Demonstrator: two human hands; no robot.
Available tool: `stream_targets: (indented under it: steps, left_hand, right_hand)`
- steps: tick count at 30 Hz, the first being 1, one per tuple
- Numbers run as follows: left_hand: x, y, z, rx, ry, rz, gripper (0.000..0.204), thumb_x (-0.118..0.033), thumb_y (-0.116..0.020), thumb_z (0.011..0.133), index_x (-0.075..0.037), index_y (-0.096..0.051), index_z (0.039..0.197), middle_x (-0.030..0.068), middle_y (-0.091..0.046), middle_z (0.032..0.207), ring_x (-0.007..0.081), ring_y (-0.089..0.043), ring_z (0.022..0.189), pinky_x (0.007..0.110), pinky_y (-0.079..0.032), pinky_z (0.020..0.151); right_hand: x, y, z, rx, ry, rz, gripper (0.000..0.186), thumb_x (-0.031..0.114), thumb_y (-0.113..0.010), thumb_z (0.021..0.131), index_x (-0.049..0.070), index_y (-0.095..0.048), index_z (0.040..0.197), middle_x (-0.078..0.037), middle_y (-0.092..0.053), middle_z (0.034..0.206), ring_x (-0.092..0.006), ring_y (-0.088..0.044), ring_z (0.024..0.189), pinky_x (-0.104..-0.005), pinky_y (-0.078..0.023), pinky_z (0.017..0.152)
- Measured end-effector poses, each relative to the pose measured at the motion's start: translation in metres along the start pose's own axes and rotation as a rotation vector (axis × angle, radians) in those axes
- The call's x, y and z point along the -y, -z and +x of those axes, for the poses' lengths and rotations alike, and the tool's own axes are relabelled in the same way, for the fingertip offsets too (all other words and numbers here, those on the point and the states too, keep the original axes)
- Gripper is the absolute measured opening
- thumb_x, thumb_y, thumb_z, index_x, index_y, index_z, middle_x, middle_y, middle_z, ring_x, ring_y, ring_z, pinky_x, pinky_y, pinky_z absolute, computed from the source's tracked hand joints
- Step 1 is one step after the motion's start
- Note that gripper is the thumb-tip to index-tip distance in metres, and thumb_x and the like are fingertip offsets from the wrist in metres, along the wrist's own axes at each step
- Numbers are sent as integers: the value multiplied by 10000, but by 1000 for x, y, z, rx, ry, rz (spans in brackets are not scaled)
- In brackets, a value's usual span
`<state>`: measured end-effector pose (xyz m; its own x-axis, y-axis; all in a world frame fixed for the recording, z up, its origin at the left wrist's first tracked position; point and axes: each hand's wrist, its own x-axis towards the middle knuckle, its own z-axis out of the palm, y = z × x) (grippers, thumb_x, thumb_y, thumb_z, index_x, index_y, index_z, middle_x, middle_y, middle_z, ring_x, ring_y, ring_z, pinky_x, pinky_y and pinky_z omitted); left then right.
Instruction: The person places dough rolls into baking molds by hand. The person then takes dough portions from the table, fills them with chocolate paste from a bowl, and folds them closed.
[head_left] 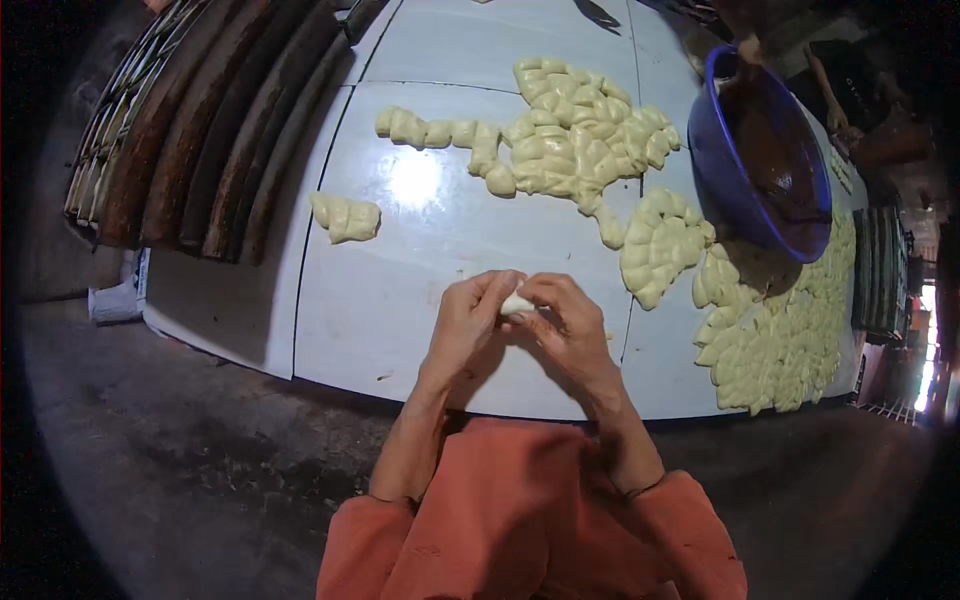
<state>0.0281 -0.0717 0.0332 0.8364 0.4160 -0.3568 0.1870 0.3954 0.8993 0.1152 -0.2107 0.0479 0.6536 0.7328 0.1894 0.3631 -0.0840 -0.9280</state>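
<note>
My left hand [480, 306] and my right hand [558, 315] meet near the front of the white tiled table [400, 330], fingers closed around a small piece of pale dough [515, 305] that they partly hide. Beyond them, a short row of dough pieces [345, 217] lies at the left, and a larger cluster of pressed-together pieces [575, 155] lies at the back middle. More clusters of dough [660, 250] spread to the right, down to a broad sheet of pieces [770, 355] near the front edge.
Long dark trays [175, 150] are stacked at the back left. A large blue basin [720, 130] with brown contents stands at the right, with another person's arm [834, 110] beyond it. More dark stacked trays [878, 275] sit at the far right. A dark floor [200, 450] shows in front.
</note>
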Motion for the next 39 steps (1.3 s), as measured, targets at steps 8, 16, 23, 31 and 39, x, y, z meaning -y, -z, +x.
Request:
stream_targets:
  steps: [8,16,23,31,39]
  left_hand:
    - [15,16,-13,-22,-400,1233,326,-267,-571,973,-132,-684,1246,177,-500,1435,358,-421,1362,461,-368,1049]
    - [7,4,10,-75,-437,1188,467,-256,-685,911,-75,-590,1332,194,-506,1414,352,-432,1352,486,-338,1063]
    - [-17,-35,39,31,-633,904,439,-242,-758,836,-43,-648,1212,196,-596,1284,351,-613,1097,443,-482,909]
    - [-24,-79,58,346,-572,800,526,-241,-756,843,-94,-586,1319,165,-562,1342,355,-642,1062,416,-536,873]
    - [-25,-107,39,490,-322,460,459,-213,-789,826,-46,-648,1230,95,-660,1147,161,-662,897,262,-502,661]
  right_hand:
    - [-33,-3,8,-37,-228,-343,203,192,-646,926,36,-680,1051,-134,-671,996,-330,-655,883,-400,-523,789]
    - [-104,80,60,-188,43,-956,364,151,-682,851,40,-631,1194,-133,-667,1101,-313,-626,953,-394,-489,829]
    - [-62,106,33,-163,-585,197,256,114,-659,826,2,-664,1057,-12,-659,837,-113,-622,733,-261,-493,654]
    - [-52,130,-45,-165,-444,1087,250,162,-583,845,2,-614,1034,-112,-648,855,-236,-650,726,-364,-562,675]
    - [-30,110,-38,-334,-372,961,481,-49,-669,853,5,-469,1288,-111,-634,1083,-160,-665,932,-290,-574,806]
